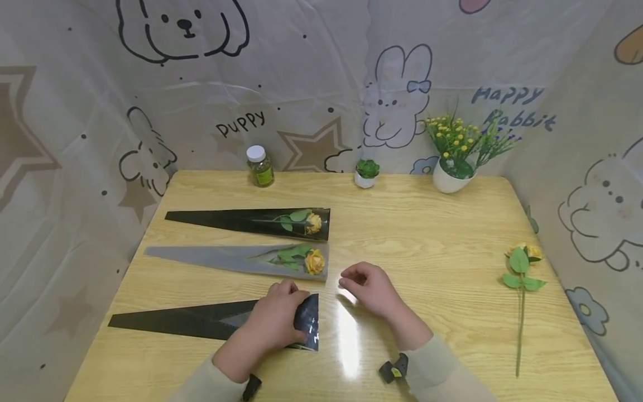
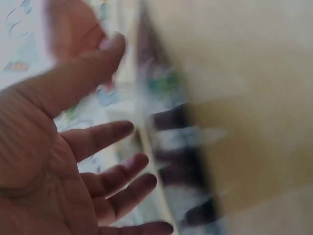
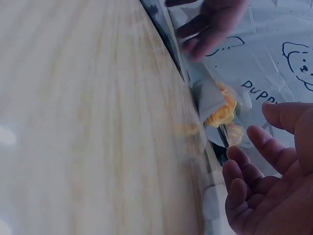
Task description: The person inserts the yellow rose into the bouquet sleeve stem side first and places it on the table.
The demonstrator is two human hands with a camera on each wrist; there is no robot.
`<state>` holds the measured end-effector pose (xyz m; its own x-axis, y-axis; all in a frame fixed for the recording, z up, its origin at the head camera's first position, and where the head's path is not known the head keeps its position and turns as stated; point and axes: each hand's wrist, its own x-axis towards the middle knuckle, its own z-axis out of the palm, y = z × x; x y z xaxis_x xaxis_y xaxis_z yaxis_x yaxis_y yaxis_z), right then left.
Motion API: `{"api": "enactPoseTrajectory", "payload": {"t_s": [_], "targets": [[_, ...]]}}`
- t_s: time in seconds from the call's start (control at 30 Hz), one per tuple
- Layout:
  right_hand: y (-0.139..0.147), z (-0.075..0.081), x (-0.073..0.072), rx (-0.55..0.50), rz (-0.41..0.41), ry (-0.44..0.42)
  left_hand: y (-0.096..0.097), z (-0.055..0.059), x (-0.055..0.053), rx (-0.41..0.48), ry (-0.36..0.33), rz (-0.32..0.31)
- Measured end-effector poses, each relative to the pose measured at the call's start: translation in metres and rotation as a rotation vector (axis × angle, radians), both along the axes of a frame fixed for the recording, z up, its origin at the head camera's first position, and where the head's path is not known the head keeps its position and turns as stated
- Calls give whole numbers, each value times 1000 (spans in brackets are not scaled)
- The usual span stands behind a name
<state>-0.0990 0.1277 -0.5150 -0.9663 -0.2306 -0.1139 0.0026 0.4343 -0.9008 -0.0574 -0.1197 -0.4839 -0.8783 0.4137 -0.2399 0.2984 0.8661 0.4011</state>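
Grip on the left (image 1: 271,321), spread wide, over the near black sleeve (image 1: 171,320), contact unclear! Sleeve's directly underneath, long axis running left to right, broad mouth to the right, tip toward the left edge of the surface (image 1: 427,234). Right grip (image 1: 372,287), loosely curled, empty, is farther off, beyond that mouth. And further out, one lone rose (image 1: 523,283) lies by the surface's right edge, stem nearward.

You have one surface (image 1: 427,234) carrying three tapered sleeves (image 1: 171,321): two black and one greyish. You can count three yellow roses (image 1: 315,262), two in sleeves and one loose rose (image 1: 519,262). You also have two white pots (image 1: 449,181), holding one succulent (image 1: 368,167) and one flowering plant (image 1: 456,148), plus one jar (image 1: 262,176) with one white lid (image 1: 255,152). You show one left hand (image 1: 273,318) and one right hand (image 1: 373,289), two in all.
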Motion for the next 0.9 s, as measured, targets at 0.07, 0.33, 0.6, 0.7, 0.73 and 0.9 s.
{"api": "enactPoseTrajectory", "payload": {"t_s": [0.07, 0.33, 0.6, 0.7, 0.73, 0.9], "targets": [[0, 1, 2, -5, 22, 0, 4, -5, 3, -28, 2, -18], [-8, 1, 13, 68, 208, -21, 11, -11, 5, -26, 68, 16], [-16, -1, 19, 71, 335, -63, 18, -7, 7, 117, 93, -17], [-17, -1, 20, -2, 319, -49, 20, -4, 7, 124, 99, -29], [-17, -1, 20, -35, 311, -42, 20, -4, 7, 120, 101, -30], [-15, -1, 21, -143, 259, 6, 20, -1, 5, 132, 117, -8]]}}
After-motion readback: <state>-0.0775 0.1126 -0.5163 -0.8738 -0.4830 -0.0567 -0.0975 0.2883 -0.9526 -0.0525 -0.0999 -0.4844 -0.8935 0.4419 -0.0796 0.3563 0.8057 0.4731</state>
